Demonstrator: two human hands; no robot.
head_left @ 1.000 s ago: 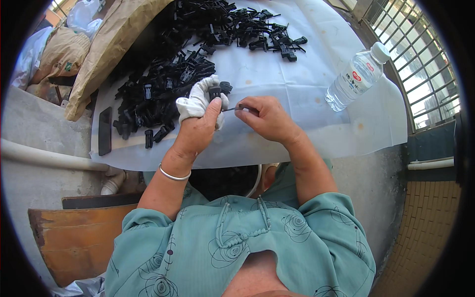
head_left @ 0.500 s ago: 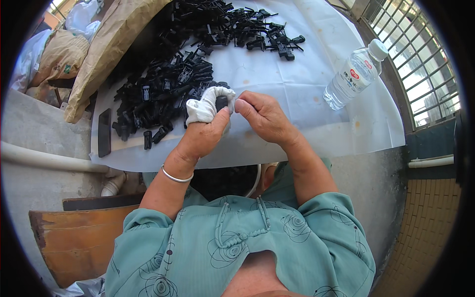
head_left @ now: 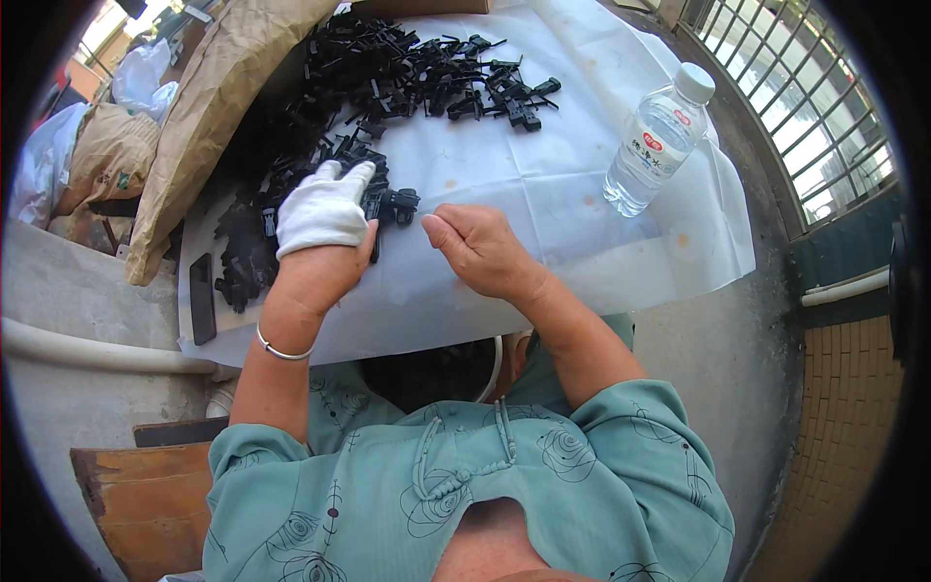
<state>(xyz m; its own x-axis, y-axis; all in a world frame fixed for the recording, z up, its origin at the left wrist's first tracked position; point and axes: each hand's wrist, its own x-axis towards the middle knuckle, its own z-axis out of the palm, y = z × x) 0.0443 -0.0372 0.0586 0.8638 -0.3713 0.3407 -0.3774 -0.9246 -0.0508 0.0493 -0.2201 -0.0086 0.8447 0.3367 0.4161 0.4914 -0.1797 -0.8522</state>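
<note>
My left hand [head_left: 325, 218], in a white glove that leaves the thumb bare, lies palm down over the near part of a heap of small black plastic parts [head_left: 335, 92]. Its fingers are stretched and a little apart, and the parts under the palm are hidden. One black plastic part [head_left: 398, 204] sticks out to the right of this hand. My right hand [head_left: 482, 252], bare, hovers over the white sheet [head_left: 543, 209] with fingers curled and thumb pressed to the index finger. Whatever it may pinch is too small or hidden to see.
A clear water bottle [head_left: 655, 145] with a white cap stands at the right of the table. At the left edge lies a dark flat phone-like object [head_left: 202, 299] beside brown paper [head_left: 208, 107]. Below the table edge, a container of black parts [head_left: 422, 373] sits between my legs.
My left hand has left its place beside the right hand, where it held a black part, and moved left onto the heap, fingers opening out. My right hand stays curled. The view has shifted slightly.
</note>
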